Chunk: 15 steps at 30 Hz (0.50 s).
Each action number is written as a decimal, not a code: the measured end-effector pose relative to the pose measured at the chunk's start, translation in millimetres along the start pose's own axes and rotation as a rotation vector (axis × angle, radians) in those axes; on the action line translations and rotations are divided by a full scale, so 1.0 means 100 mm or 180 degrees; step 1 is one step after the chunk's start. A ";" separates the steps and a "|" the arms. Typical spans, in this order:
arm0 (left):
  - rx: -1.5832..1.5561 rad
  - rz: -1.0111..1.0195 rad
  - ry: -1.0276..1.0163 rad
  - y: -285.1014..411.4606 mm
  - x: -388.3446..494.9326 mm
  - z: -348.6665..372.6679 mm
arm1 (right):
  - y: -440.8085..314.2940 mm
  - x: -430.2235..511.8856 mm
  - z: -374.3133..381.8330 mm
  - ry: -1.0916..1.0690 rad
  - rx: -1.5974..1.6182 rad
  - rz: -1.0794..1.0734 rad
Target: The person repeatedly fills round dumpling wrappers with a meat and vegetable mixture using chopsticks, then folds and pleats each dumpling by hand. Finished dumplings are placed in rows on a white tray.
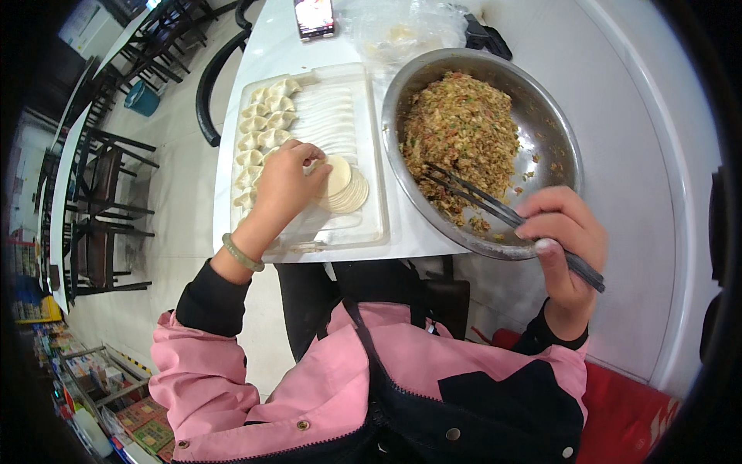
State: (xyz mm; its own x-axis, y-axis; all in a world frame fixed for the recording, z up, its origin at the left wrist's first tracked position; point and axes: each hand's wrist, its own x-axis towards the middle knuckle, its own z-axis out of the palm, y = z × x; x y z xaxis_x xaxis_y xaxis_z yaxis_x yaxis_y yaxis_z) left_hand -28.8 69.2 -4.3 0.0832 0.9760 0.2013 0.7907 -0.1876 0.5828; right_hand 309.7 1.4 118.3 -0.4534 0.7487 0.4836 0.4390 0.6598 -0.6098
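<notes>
A pair of dark chopsticks (475, 200) is held in my right hand (562, 243), their tips in the chopped filling (464, 127) inside a large steel bowl (400, 168). My left hand (295, 180) is over a plastic tray (377, 203), its thumb and fingertips at the left edge of a fanned stack of round dough wrappers (351, 191). Whether those fingers grip a wrapper or a dumpling cannot be told. Folded dumplings (281, 104) stand in two rows along the tray's left side, partly hidden by that hand. White flour dusts the ridged tray behind the wrappers.
Beyond the tray lies a phone (315, 18) with a lit screen. A clear plastic bag (406, 35) and a black object (487, 37) are behind the bowl. The white table (278, 55) meets a pale wall at right. A black chair (208, 93) stands at left.
</notes>
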 end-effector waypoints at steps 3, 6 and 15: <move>0.0115 0.0026 -0.0080 -0.01 0.04 0.00 | 0.05 0.02 0.05 0.0027 0.0292 0.0147; 0.0100 0.0041 -0.0118 0.01 0.06 0.00 | 0.13 0.08 0.15 0.0036 0.0424 0.0110; -0.0333 -0.0145 -0.0247 -0.03 0.07 -0.07 | 0.31 0.08 0.19 0.0644 0.0398 0.0468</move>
State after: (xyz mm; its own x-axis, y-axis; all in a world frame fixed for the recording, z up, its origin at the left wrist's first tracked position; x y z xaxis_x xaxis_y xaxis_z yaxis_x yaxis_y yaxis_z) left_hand -34.6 75.5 1.0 0.0986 0.9886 0.1134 0.7275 -0.1494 0.6697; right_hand 304.8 26.6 92.0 -0.2224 0.8418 0.4919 0.3838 0.5394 -0.7495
